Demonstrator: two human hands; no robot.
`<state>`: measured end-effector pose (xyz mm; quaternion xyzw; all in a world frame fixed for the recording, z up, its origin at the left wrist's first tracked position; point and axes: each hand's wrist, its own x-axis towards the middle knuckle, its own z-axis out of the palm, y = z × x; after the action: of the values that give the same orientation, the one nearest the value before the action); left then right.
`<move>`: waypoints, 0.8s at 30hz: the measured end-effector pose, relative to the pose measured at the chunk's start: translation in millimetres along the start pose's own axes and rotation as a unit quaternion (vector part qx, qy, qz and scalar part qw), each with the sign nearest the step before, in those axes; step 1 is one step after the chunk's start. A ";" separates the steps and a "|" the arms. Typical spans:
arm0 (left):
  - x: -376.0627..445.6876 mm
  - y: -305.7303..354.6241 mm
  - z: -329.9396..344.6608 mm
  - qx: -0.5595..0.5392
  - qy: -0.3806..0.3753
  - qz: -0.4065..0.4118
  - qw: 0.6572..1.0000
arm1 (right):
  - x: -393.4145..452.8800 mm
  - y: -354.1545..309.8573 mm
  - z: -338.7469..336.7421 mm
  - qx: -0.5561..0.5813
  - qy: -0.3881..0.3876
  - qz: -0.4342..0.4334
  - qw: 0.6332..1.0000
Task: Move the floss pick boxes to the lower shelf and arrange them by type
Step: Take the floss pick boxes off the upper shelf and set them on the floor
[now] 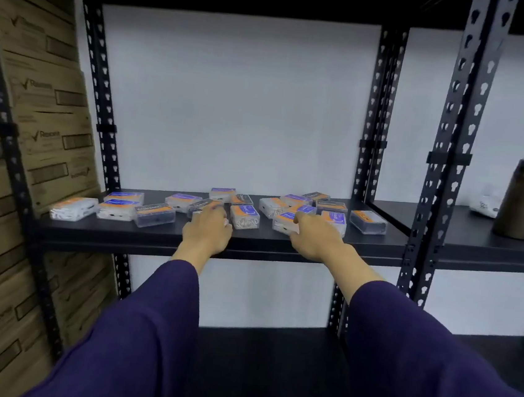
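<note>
Left hand (208,229) reached onto upper shelf (153,235), fingers curled over clear box (203,207); grasp appeared begun, full closure could not be confirmed. Right hand (313,236) likewise laid over white-filled box (285,222), fingers bent round it. Floss pick boxes (245,217) lay scattered, types mixed, across upper shelf. Lower shelf (270,354) showed no boxes. Judged: pickup step, transfer not started. Next move called for lifting both boxes, lowering them, sorting by type.
</note>
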<state>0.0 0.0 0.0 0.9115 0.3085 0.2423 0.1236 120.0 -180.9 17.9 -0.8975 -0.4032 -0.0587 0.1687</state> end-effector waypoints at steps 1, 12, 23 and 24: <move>2.3 -3.2 2.0 -0.008 0.008 -0.011 1.000 | 3.5 0.5 3.0 -0.001 0.001 0.000 1.000; 60.5 -20.3 50.0 0.008 0.068 -0.114 0.991 | 85.6 21.5 52.2 -0.034 0.060 0.009 0.998; 40.0 -2.8 44.5 0.001 0.015 -0.177 0.984 | 74.6 11.5 70.8 -0.107 0.053 0.032 0.992; 31.5 -2.5 43.0 -0.013 0.018 -0.164 0.986 | 66.1 10.3 69.9 -0.098 0.064 0.029 0.993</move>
<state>42.8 18.3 -26.1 0.8422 0.4530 0.2394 0.1679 169.7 -116.2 -34.3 -0.9153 -0.3581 -0.1503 0.1071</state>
